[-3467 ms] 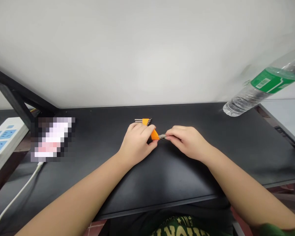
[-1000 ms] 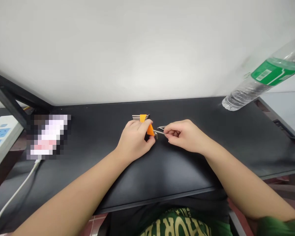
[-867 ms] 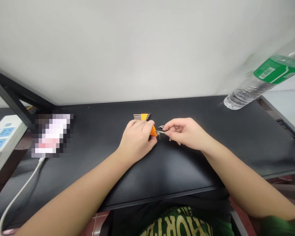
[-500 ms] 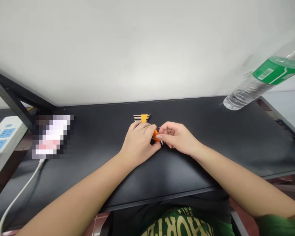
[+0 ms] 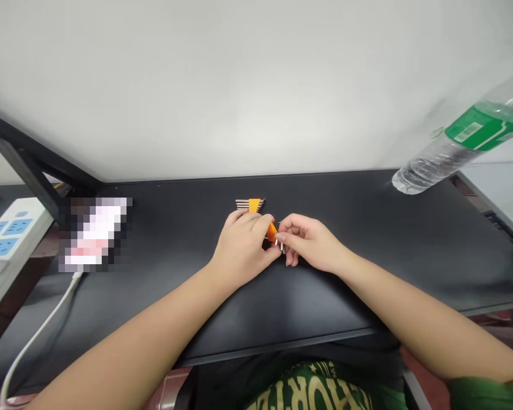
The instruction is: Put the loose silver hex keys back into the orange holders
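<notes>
My left hand [image 5: 243, 245] is closed round a small orange holder [image 5: 272, 232] at the middle of the black desk [image 5: 367, 250]. My right hand [image 5: 310, 242] is pressed up against it from the right, fingers pinched on thin metal keys [image 5: 281, 246] that stick out of the holder. Only a sliver of orange and short metal ends show between the two hands. Just behind my left hand lies a second set of metal keys in an orange holder [image 5: 250, 204], flat on the desk and untouched.
A clear water bottle with a green label [image 5: 457, 145] stands at the back right. At the left lie a blurred-out object [image 5: 94, 233], a white power strip [image 5: 4, 245] and a white cable [image 5: 38, 333]. A white wall rises behind the desk.
My right hand, which held the metal keys a little apart from the holder a second ago, has moved left and closed in against my left hand. The left hand has barely moved.
</notes>
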